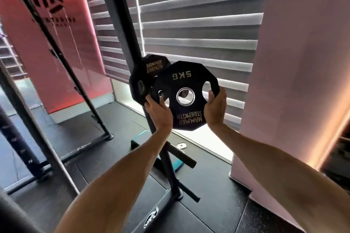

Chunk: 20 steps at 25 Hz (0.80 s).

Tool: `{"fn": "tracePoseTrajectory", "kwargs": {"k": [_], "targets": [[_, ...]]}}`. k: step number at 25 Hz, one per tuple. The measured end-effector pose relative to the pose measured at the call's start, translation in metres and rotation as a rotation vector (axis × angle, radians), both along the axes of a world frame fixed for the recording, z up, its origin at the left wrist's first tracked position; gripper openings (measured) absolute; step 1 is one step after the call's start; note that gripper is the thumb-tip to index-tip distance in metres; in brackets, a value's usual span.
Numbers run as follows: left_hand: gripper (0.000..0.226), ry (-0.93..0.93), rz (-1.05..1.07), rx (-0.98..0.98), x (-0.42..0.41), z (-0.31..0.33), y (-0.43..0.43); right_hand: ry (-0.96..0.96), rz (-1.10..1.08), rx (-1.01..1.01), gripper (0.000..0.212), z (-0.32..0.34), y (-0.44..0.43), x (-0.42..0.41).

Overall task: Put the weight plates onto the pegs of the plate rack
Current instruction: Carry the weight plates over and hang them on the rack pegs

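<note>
Both hands are clamped on a black 5 KG plate (186, 100), which is held upright in the air just right of the plate rack (117, 15) post, its lettering upside down. The left hand (159, 113) grips the plate's left edge with the thumb through a grip hole. The right hand (215, 109) holds the right edge, thumb by the other hole, with its fingers hidden behind the rim.

A second plate (146, 71) sits farther back against the post, and the held plate overlaps its right half. The peg carrying it is covered, and what shows through the held plate's centre hole is too dark to make out.

Lower down, a bare peg (182, 155) sticks out to the right, and another short peg (191, 196) sits near the base. A small pale object (180, 145) on the floor (217, 195) is too blurred to identify. Window blinds (198, 24) fill the far side.
</note>
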State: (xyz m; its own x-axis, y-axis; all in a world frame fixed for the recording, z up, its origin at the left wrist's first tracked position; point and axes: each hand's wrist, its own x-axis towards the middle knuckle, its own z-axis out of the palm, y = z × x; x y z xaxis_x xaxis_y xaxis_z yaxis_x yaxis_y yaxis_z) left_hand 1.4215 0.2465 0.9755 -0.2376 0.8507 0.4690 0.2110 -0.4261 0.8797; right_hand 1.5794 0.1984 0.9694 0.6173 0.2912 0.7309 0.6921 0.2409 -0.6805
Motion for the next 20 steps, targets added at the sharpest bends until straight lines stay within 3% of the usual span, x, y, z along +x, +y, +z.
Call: {"fn": "tracePoseTrajectory", "kwargs": {"k": [8, 20], "targets": [[0.042, 0.042, 0.093, 0.078, 0.016, 0.004, 0.015, 0.001, 0.065, 0.014, 0.026, 0.001, 0.038, 0.023], [0.055, 0.150, 0.257, 0.216, 0.030, -0.011, 0.000, 0.006, 0.441, -0.077, 0.030, -0.010, 0.068, 0.051]]}}
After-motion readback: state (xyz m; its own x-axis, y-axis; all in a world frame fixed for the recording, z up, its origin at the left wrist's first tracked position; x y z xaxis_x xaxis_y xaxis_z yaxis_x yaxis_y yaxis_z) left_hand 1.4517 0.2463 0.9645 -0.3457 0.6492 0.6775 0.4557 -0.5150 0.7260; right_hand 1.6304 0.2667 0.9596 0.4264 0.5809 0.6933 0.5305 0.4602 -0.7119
